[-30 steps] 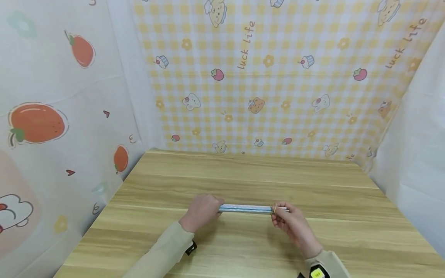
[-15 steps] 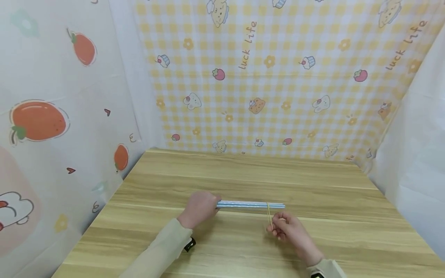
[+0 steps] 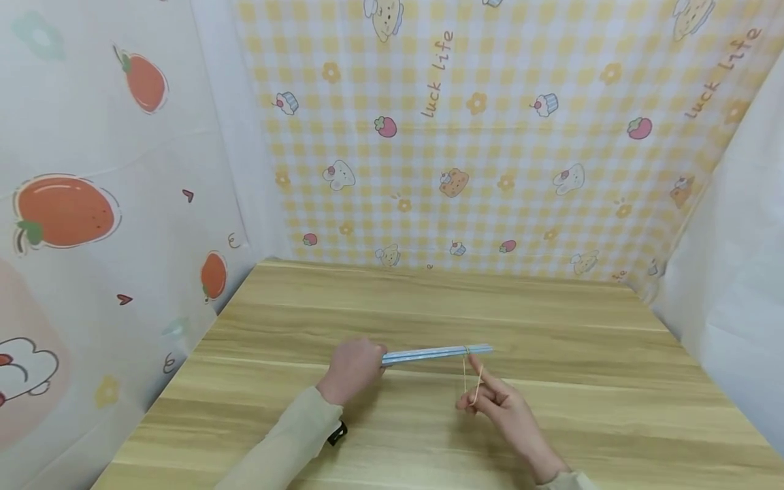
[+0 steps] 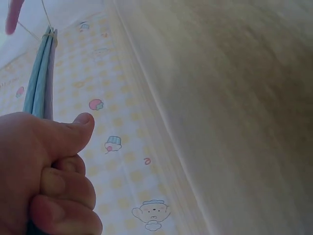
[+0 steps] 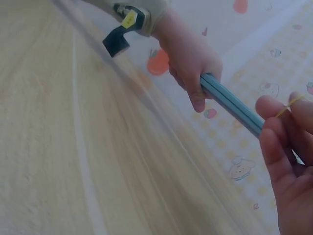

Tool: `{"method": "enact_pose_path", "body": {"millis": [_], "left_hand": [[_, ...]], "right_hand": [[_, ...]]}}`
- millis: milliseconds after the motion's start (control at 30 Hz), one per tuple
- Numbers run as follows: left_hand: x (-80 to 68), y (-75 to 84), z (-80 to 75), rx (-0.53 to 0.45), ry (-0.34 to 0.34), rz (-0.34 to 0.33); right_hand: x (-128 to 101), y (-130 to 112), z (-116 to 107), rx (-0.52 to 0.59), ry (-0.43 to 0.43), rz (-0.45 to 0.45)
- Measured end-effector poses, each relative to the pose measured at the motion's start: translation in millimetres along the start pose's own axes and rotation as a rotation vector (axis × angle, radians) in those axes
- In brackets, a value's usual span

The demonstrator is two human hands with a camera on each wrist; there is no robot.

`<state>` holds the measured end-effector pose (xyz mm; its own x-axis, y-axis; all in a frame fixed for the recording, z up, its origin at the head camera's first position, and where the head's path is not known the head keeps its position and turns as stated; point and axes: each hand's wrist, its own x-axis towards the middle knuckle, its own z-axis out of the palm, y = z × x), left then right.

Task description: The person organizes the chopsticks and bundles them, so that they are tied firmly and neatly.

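The sticks (image 3: pixel 436 354) are above the counter (image 3: pixel 576 340), lying from left to right. The left hand (image 3: pixel 352 368) holds their left end, and the right hand (image 3: pixel 497 401) is a bit nearer to the person, just under their right end. A rubber band (image 3: pixel 467 371) goes from the right end of the sticks down to the right hand, and a wall (image 3: pixel 490 136) stands behind the counter.
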<state>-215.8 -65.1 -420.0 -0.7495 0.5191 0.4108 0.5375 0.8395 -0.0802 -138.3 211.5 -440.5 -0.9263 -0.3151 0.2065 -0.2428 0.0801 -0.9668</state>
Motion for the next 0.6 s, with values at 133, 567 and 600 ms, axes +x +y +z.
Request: {"method": "enact_pose_path", "body": {"millis": [133, 567, 600], "left_hand": [[-0.9, 2.3, 1.5, -0.005, 0.031, -0.039], [-3.9, 8.7, 0.1, 0.104, 0.183, 0.046], [-3.7, 8.3, 0.3, 0.102, 0.192, 0.054]], "right_hand": [[2.0, 4.1, 0.2, 0.309, 0.045, 0.046], [14.4, -0.4, -32.2, 0.836, -0.016, 0.129], [15.4, -1.8, -34.1, 0.821, -0.036, 0.131]]}}
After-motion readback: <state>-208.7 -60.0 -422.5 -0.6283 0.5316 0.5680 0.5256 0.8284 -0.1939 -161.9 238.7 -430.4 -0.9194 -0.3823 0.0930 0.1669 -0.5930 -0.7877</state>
